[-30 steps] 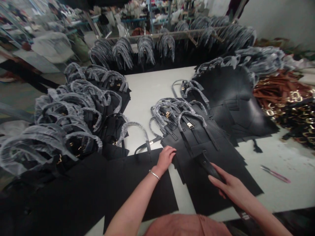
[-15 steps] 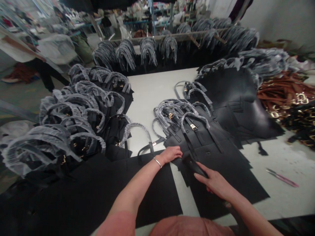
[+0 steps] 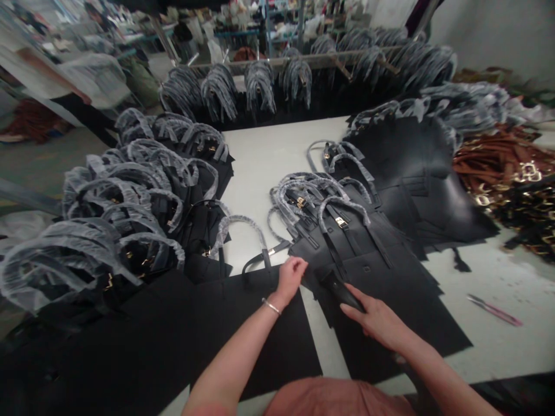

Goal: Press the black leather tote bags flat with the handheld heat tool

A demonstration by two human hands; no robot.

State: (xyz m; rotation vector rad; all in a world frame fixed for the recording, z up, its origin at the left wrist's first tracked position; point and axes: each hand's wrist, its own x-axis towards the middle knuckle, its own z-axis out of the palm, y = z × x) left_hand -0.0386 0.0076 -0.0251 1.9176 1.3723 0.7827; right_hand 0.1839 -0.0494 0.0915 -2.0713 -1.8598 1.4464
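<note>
My left hand (image 3: 290, 279) rests with its fingers bunched at the top edge of a flat black leather panel (image 3: 264, 341), and a thin bangle sits on the wrist. My right hand (image 3: 377, 320) lies on a larger black leather bag body (image 3: 390, 341), its fingers around a stiff black leather strap (image 3: 340, 290). Just above stands a bag handle wrapped in clear film (image 3: 238, 228), joined to the left panel. Several film-wrapped handles (image 3: 299, 196) and gold buckles lie on the bag body beyond.
Piles of black bags with film-wrapped handles (image 3: 130, 202) fill the left side of the white table (image 3: 269, 162), and more hang on a rack (image 3: 295, 58). Pink-handled snips (image 3: 494, 310) lie at the right. Brown straps (image 3: 498, 162) are heaped beyond them. A person (image 3: 82, 98) stands far left.
My right hand has slid up and left along the black strap. My left hand has drawn back left from the bag body and curled its fingers.
</note>
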